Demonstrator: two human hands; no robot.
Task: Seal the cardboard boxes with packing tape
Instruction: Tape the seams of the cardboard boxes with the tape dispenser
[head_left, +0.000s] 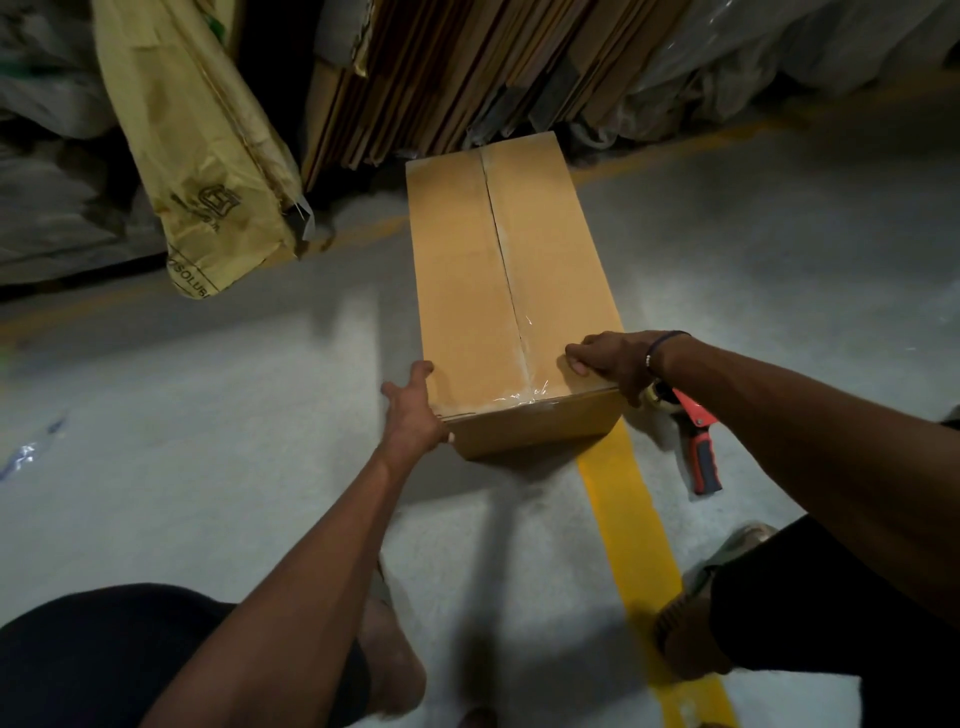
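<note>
Left hand (413, 415) gripping near-left corner of smooth oblong cardboard box (493, 291), right hand (608, 361) fingers curled, pressing glossy clear tape (524, 364) on its top, red-handled tape dispenser (696, 441) just right

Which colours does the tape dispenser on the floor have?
The tape dispenser is red and black, seen in the head view.
</note>
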